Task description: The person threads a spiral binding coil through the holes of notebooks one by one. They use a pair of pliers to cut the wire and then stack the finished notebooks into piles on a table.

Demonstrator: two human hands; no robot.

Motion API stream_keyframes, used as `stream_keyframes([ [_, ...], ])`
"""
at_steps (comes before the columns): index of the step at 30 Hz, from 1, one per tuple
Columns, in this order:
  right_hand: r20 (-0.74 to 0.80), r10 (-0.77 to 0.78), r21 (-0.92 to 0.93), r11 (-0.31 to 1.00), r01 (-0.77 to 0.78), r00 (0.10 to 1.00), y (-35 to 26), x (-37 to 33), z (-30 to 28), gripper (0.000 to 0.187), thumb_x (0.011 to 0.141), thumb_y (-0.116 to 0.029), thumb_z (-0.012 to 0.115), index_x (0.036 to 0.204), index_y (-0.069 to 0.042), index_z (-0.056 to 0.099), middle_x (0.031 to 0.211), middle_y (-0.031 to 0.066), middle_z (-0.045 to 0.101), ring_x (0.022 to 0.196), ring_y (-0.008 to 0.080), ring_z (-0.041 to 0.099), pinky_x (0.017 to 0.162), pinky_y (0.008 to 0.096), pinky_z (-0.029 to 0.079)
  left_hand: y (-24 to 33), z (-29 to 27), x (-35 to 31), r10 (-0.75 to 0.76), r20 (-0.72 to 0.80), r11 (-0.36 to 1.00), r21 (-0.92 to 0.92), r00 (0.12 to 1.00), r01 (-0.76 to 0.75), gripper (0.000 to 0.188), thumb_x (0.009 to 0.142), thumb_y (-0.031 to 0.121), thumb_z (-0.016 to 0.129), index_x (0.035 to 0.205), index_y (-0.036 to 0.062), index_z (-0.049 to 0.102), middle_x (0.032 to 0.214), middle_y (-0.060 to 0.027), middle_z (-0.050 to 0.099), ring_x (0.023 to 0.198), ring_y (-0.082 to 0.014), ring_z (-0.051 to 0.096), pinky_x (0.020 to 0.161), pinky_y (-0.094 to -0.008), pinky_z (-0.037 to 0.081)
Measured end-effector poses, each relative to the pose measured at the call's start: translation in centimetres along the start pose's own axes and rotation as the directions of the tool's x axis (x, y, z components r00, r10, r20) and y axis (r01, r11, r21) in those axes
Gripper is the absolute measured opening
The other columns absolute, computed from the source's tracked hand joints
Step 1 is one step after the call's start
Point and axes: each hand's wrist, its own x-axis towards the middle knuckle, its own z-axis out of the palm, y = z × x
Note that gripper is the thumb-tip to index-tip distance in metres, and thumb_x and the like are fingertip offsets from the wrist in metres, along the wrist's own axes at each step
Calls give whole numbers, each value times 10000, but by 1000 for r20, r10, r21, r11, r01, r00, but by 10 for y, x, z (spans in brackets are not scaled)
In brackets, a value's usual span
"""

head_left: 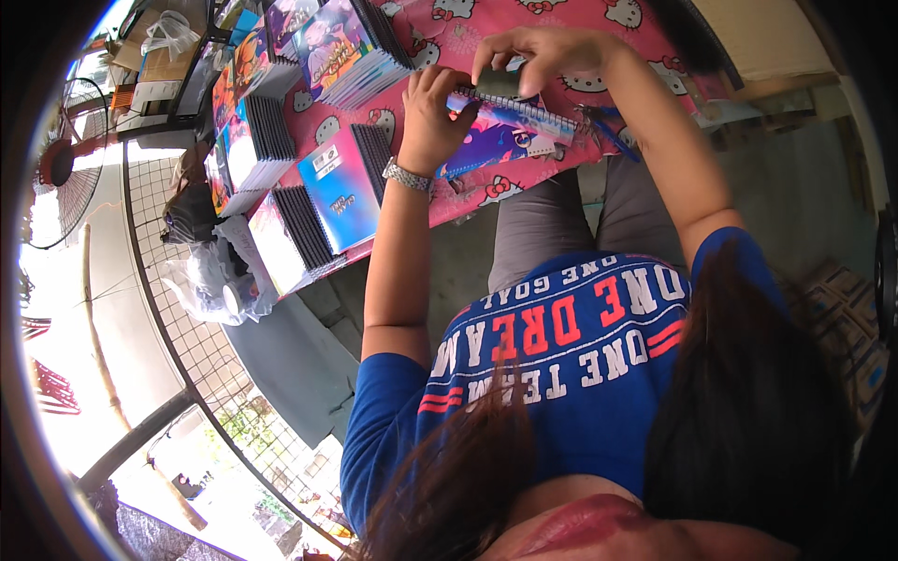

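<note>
Right then: both hands, left hand [432, 110] and right hand [541, 49], closed on one dark roll [498, 83] | one spiral notebook [505, 131] beneath | five notebook stacks [281, 140] lined table's [524, 182] left edge.

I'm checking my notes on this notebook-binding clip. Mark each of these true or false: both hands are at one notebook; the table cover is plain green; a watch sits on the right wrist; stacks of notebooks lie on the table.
1. Both hands, left hand and right hand, are at the colourful spiral-bound notebook: true.
2. The table cover is plain green: false, the pink patterned tablecloth has cartoon cats.
3. A watch is on the right wrist: false, the silver wristwatch is on the left.
4. Stacks of colourful notebooks lie on the table: true.
</note>
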Motion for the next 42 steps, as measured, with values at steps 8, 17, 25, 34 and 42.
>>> stream_keyframes([
  [8, 37, -39, 5, 999, 39, 999, 3, 24, -3, 627, 595, -250, 711, 1196, -92, 628, 1094, 40, 598, 1021, 148, 552, 902, 277, 442, -23, -14, -4, -126, 11, 983, -130, 992, 126, 345, 693, 123, 841, 982, 66, 662, 990, -72, 596, 985, -284, 585, 825, -385, 500],
  [17, 96, -223, 373, 911, 173, 970, -1, 24, -5, 632, 603, -258, 724, 1199, -69, 627, 1139, 28, 601, 1034, 152, 542, 937, 282, 417, -35, -11, 2, -174, 102, 894, -400, 979, 201, 316, 740, 82, 825, 988, 35, 636, 903, -65, 619, 750, -169, 643, 683, -287, 548],
  [25, 100, 69, 114, 990, -81, 993, 1, 31, -5, 573, 667, -215, 695, 1226, -105, 633, 1116, 45, 596, 1016, 164, 564, 915, 306, 448, -37, -11, -5, -250, 115, 833, -480, 961, 274, 291, 766, 71, 808, 991, 10, 633, 843, -59, 660, 696, -106, 656, 630, -246, 530],
  [34, -740, -328, -647, 584, -490, 587, 137, -90, -22, 745, 825, -496, 705, 1416, -105, 476, 1428, 189, 454, 1319, 404, 429, 1068, 464, 391, -25, -4, -27, -568, -6, 538, -760, 823, 365, 199, 882, 16, 692, 1080, 0, 680, 972, -53, 699, 733, -82, 644, 610, -232, 555],
  [42, -688, -32, -645, 486, -590, 725, 98, -150, 105, 605, 888, -293, 658, 1413, -63, 466, 1325, 162, 548, 1191, 341, 535, 989, 436, 435, -14, 20, -49, -599, -285, 674, -685, 749, 278, 198, 959, 190, 649, 993, -5, 637, 728, -21, 591, 607, -80, 604, 510, -245, 535],
])
